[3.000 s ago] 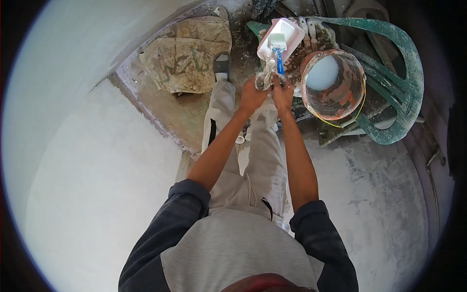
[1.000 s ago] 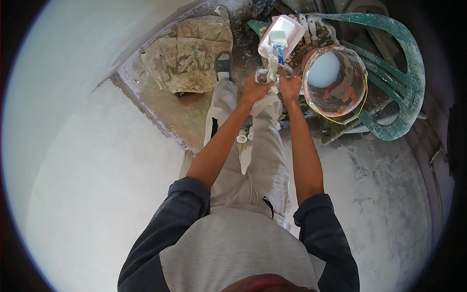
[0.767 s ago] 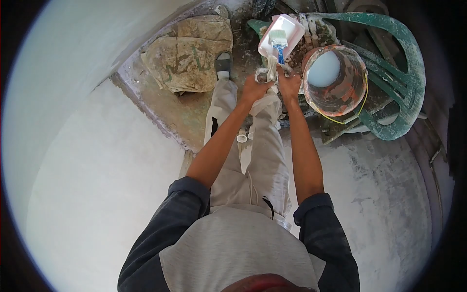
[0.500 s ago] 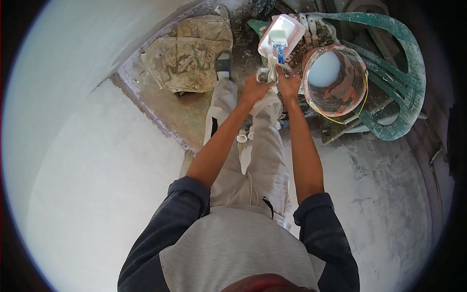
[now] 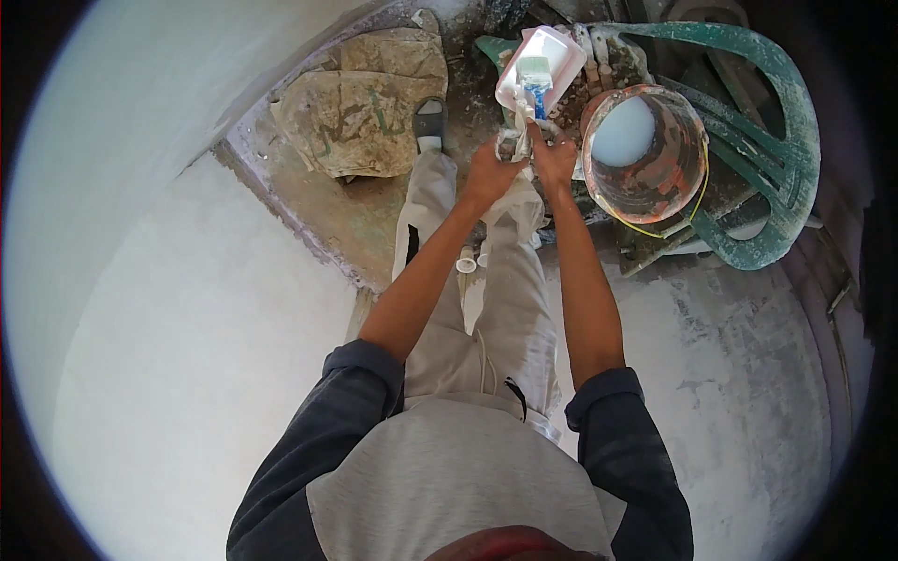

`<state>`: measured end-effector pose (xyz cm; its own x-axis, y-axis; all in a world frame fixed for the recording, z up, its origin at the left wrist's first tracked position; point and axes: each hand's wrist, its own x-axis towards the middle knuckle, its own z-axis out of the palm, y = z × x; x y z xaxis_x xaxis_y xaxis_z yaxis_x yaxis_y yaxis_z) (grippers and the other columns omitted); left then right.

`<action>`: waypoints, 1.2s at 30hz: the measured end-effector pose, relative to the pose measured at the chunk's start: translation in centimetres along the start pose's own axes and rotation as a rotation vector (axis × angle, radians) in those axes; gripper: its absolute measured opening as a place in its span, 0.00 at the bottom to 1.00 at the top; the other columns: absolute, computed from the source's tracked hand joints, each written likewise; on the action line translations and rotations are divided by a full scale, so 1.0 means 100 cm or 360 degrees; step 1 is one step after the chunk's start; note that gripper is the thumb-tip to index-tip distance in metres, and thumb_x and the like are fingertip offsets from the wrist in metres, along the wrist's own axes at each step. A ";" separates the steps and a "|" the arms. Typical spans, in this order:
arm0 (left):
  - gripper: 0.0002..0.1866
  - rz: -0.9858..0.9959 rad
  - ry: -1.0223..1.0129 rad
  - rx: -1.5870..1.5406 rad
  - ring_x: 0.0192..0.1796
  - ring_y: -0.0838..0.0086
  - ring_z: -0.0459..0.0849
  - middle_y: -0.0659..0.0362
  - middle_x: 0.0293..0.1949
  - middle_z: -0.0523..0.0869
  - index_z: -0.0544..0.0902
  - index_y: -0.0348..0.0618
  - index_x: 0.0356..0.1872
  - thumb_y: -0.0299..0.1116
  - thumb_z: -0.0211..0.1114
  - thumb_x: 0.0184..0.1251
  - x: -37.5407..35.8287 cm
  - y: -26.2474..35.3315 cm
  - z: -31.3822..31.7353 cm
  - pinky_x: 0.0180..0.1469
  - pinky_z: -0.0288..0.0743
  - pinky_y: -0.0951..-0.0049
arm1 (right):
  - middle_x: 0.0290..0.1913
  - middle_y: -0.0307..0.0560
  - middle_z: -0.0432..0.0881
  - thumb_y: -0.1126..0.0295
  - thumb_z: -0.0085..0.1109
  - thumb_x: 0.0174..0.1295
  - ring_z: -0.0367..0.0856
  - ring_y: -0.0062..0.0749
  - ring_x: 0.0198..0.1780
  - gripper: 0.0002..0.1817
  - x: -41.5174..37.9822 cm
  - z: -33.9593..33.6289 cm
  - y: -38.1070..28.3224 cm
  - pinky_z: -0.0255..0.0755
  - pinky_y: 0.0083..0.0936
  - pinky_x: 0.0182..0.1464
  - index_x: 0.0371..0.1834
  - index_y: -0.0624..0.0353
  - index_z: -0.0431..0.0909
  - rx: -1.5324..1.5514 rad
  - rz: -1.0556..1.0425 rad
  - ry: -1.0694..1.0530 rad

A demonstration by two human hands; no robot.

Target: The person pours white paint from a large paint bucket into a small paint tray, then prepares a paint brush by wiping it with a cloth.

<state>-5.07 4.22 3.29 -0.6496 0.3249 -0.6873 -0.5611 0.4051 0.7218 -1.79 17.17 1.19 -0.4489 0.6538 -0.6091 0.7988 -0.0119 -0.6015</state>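
Note:
My left hand and my right hand are close together over my knee, both closed on a whitish, crumpled cloth. The cloth hangs between them and reaches up toward the tray. Just beyond the fingers, a brush with a blue handle and pale bristles lies in a white-pink tray. An orange bucket, smeared with paint and holding pale liquid, stands to the right of my right hand.
A green plastic chair, spattered white, is behind the bucket at the right. A dirty folded sack lies on the floor at the upper left, beside my sandalled foot. Small white cups show by my legs.
Both hands stay almost in place; the cloth between them has shifted slightly in shape. Tray, brush and bucket look unchanged.

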 end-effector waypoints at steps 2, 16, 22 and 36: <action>0.21 0.0043 0.0020 0.0034 0.46 0.75 0.89 0.56 0.46 0.93 0.86 0.36 0.54 0.25 0.77 0.57 0.000 -0.001 0.001 0.53 0.82 0.69 | 0.41 0.55 0.93 0.50 0.72 0.62 0.93 0.44 0.44 0.23 0.003 0.001 0.005 0.81 0.36 0.53 0.47 0.60 0.92 0.0009 -0.0024 0.0003; 0.22 0.0088 0.0015 0.0124 0.48 0.74 0.89 0.55 0.47 0.92 0.84 0.36 0.56 0.23 0.76 0.59 0.003 -0.015 0.003 0.55 0.81 0.69 | 0.38 0.55 0.93 0.49 0.73 0.61 0.93 0.44 0.41 0.22 0.006 0.000 -0.002 0.82 0.37 0.49 0.45 0.57 0.92 -0.0086 -0.0065 -0.0003; 0.22 0.0062 0.0039 0.0152 0.47 0.75 0.88 0.55 0.47 0.92 0.84 0.36 0.57 0.23 0.76 0.59 0.000 -0.012 0.003 0.54 0.81 0.69 | 0.37 0.56 0.93 0.50 0.73 0.61 0.93 0.45 0.41 0.23 0.004 -0.001 -0.006 0.83 0.38 0.49 0.47 0.59 0.92 -0.0142 -0.0035 -0.0017; 0.22 0.0191 0.0059 0.0163 0.47 0.72 0.89 0.53 0.46 0.92 0.84 0.36 0.57 0.24 0.75 0.60 -0.004 -0.016 0.002 0.54 0.81 0.67 | 0.36 0.58 0.92 0.51 0.72 0.61 0.93 0.51 0.40 0.22 0.007 0.001 0.001 0.83 0.41 0.46 0.46 0.58 0.92 -0.0202 -0.0170 0.0003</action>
<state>-3.84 3.66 2.41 -0.7283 0.3453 -0.5919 -0.4243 0.4511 0.7852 -2.03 17.54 0.68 -0.5332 0.6477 -0.5442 0.7908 0.1531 -0.5926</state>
